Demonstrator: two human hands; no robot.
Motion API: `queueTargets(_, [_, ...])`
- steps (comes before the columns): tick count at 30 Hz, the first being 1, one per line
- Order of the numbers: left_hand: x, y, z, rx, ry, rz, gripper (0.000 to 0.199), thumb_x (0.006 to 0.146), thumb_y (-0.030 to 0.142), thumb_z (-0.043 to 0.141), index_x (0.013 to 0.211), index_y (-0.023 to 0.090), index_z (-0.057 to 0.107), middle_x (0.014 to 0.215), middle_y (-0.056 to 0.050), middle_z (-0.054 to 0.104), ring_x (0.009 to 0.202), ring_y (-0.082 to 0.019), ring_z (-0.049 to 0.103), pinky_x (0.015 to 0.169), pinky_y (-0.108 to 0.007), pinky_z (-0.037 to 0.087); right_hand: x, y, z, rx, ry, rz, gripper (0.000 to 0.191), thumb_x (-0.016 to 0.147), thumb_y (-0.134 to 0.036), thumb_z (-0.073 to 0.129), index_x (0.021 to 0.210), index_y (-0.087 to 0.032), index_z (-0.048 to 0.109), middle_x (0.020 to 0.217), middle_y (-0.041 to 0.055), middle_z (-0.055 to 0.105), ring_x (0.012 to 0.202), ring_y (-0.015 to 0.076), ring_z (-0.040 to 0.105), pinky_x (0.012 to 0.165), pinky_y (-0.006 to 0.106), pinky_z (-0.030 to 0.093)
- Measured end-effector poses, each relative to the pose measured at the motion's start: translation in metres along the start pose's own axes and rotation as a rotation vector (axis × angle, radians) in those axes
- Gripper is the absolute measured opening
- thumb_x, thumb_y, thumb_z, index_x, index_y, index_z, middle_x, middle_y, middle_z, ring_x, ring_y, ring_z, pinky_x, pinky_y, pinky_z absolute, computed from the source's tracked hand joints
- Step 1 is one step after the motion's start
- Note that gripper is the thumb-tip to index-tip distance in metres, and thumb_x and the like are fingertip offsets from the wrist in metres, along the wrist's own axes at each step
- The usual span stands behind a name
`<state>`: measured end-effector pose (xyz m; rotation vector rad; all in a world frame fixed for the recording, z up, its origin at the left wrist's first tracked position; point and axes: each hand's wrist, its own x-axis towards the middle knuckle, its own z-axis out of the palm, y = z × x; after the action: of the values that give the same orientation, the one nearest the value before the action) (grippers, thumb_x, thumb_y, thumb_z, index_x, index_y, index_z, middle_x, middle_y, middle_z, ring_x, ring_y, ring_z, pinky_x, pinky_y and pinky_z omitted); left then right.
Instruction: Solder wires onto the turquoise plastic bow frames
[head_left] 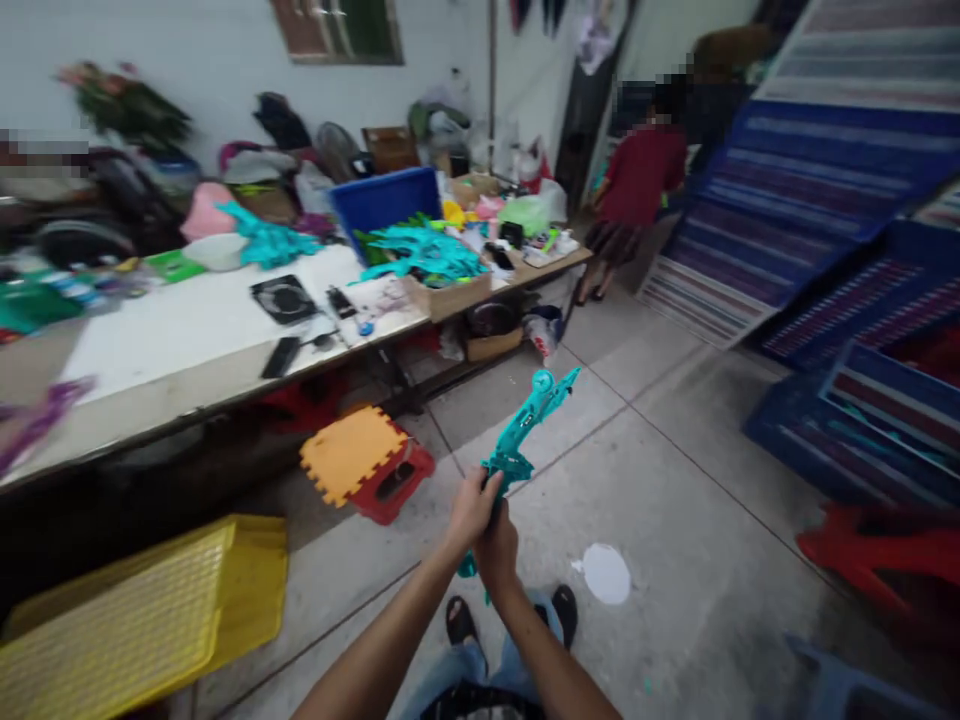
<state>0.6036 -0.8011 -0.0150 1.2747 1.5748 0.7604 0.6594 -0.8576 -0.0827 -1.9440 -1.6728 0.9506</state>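
Observation:
A long turquoise plastic piece [521, 430] is held out over the grey floor, with a round end and a pointed tip at its top. My left hand [471, 508] is closed around its middle. Just below and to the right, my right hand [496, 548] wraps the same piece, close against the left. The lower end of the piece shows beneath both hands. More turquoise pieces [431, 250] are heaped in a cardboard box [452, 298] on the long table [187, 330], and another turquoise pile [274, 240] lies farther left on it.
An orange-topped red stool [356, 450] stands ahead-left, beside the table. A yellow crate [150, 620] is at lower left. Blue stacked crates [810, 200] and a red stool [885, 560] are at right. A person in a red shirt [641, 175] stands beyond the table's far end.

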Motion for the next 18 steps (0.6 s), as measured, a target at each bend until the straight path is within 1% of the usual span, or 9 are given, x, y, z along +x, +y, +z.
queueTargets(2, [0.002,-0.012,-0.063,-0.038,0.086,-0.002,0.027,0.079,0.043,0.054,0.067,0.019,0.054,0.069,-0.003,0.061,0.072,-0.019,0.058,0.068,-0.028,0.044,0.000,-0.040,0.028,0.042,-0.036,-0.132,0.043,0.084,-0.041,0.049,0.123,-0.020,0.049,0.099,0.0107,0.069,0.090,0.0264,0.067,0.066,0.031,0.049])
queueTargets(5, [0.001,-0.028,-0.153,-0.119,0.157,-0.004,0.033,0.080,0.050,0.052,0.074,0.018,0.057,0.071,-0.003,0.063,0.070,-0.018,0.059,0.066,-0.027,0.046,0.013,-0.080,0.046,0.184,0.095,-0.380,0.043,0.078,-0.046,0.061,0.114,-0.023,0.054,0.106,0.0087,0.066,0.100,0.0237,0.062,0.084,0.033,0.050])
queueTargets(8, [-0.001,-0.049,-0.233,-0.254,0.174,-0.038,0.041,0.076,0.058,0.055,0.079,0.017,0.058,0.069,-0.001,0.062,0.062,-0.015,0.057,0.059,-0.025,0.046,0.059,-0.106,0.038,0.293,0.331,-0.466,0.040,0.085,-0.048,0.053,0.111,-0.018,0.053,0.108,0.0138,0.061,0.108,0.0264,0.056,0.097,0.044,0.043])
queueTargets(10, [-0.002,-0.064,-0.278,-0.349,0.185,-0.080,0.045,0.074,0.062,0.058,0.082,0.017,0.058,0.067,0.000,0.061,0.056,-0.013,0.055,0.054,-0.024,0.044,0.105,-0.130,0.032,0.335,0.438,-0.463,0.062,0.079,-0.051,0.060,0.126,-0.014,0.044,0.125,0.0190,0.052,0.123,0.0295,0.045,0.106,0.050,0.032])
queueTargets(11, [-0.002,-0.072,-0.298,-0.386,0.190,-0.099,0.046,0.073,0.062,0.060,0.083,0.017,0.058,0.067,0.000,0.060,0.054,-0.012,0.054,0.052,-0.023,0.043,0.129,-0.146,0.033,0.374,0.394,-0.485,0.074,0.075,-0.053,0.064,0.132,-0.013,0.039,0.135,0.0196,0.045,0.130,0.0297,0.038,0.110,0.051,0.027])
queueTargets(12, [-0.001,-0.079,-0.317,-0.421,0.192,-0.112,0.046,0.073,0.062,0.061,0.083,0.017,0.058,0.066,0.000,0.060,0.053,-0.012,0.054,0.052,-0.023,0.043,0.152,-0.164,0.038,0.436,0.269,-0.506,0.082,0.073,-0.054,0.066,0.137,-0.015,0.034,0.142,0.0186,0.039,0.135,0.0288,0.033,0.113,0.050,0.023])
queueTargets(14, [0.000,-0.092,-0.351,-0.471,0.190,-0.133,0.045,0.074,0.060,0.062,0.082,0.016,0.059,0.065,-0.001,0.061,0.052,-0.011,0.054,0.051,-0.022,0.042,0.186,-0.205,0.058,0.602,-0.084,-0.544,0.090,0.070,-0.056,0.069,0.141,-0.020,0.028,0.147,0.0153,0.035,0.138,0.0264,0.030,0.113,0.047,0.024])
queueTargets(16, [0.002,-0.102,-0.384,-0.501,0.191,-0.155,0.045,0.075,0.060,0.063,0.081,0.015,0.059,0.065,-0.001,0.061,0.051,-0.010,0.053,0.051,-0.022,0.042,0.204,-0.247,0.086,0.809,-0.453,-0.535,0.087,0.068,-0.055,0.072,0.139,-0.024,0.033,0.140,0.0134,0.045,0.131,0.0248,0.042,0.107,0.043,0.034])
queueTargets(18, [0.002,-0.112,-0.416,-0.502,0.187,-0.184,0.045,0.077,0.059,0.062,0.081,0.014,0.059,0.067,-0.001,0.060,0.053,-0.010,0.053,0.052,-0.022,0.043,0.209,-0.285,0.113,1.000,-0.715,-0.466,0.069,0.067,-0.053,0.075,0.124,-0.023,0.049,0.113,0.0103,0.063,0.105,0.0218,0.059,0.092,0.037,0.045])
